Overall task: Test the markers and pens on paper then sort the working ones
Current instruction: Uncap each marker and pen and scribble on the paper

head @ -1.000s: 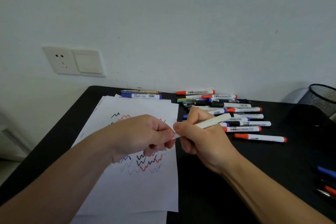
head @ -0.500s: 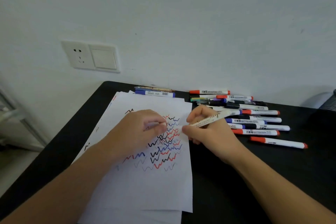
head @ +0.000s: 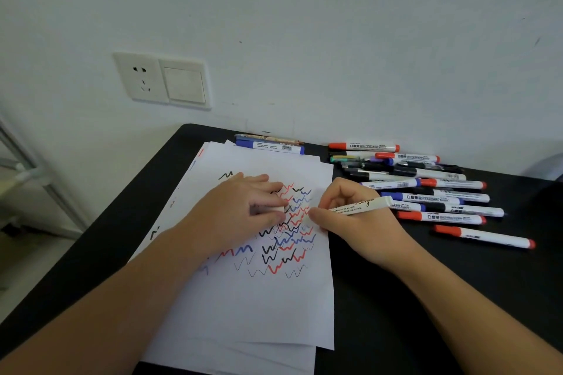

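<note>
The top sheet of paper (head: 259, 307) lies on the black table (head: 426, 313), already full of red, blue and black squiggles. The left hand (head: 243, 210) rests on it, fingers curled round a small white thing, maybe the pen's cap, and this helps keep the sheet from sliding. The right hand (head: 347, 216) pinches a white pen (head: 362, 205), tip down at the paper, ready to test. Behind, a pile of whiteboard markers (head: 426, 189) lies by the wall.
</note>
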